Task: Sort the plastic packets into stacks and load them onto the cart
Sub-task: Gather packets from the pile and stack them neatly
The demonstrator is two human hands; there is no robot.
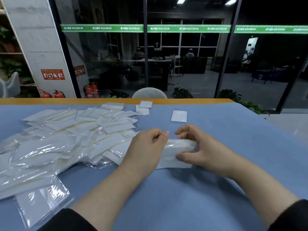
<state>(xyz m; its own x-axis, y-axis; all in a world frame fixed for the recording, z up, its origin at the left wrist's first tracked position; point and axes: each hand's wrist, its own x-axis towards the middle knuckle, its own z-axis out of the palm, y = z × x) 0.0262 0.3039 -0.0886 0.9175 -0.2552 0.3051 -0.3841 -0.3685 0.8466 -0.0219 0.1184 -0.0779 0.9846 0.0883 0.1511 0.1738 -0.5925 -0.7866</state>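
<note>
1. Packets in a small stack sit between both hands on the blue table cover, stood on edge near the middle of the table.
2. On the left hand the fingers are curled and the thumb tip presses the stack's upper left end; on the right hand the thumb pinches the near face while its curled fingers hook over the top edge.
3. Both forearms are bare, and two dark sleeves show at the bottom edge.
4. To the left of the hands lies a loose heap of clear plastic packets with white inserts, overlapping; too many to count.
5. Larger clear bags lie at the near left corner.
6. One single white packet lies apart beyond the right hand; two more small packets overlap near the far edge.
7. No print can be read on any packet.
8. Beyond the table's wooden edge, a green band on the glass wall repeats "MAXIMUM" beside characters too small to read.
9. Two red notices hang on the pillar, text illegible.
10. Four red fire extinguishers stand on the floor, two by the pillar and two behind the glass.
11. One pale chair back rises behind the table.
</note>
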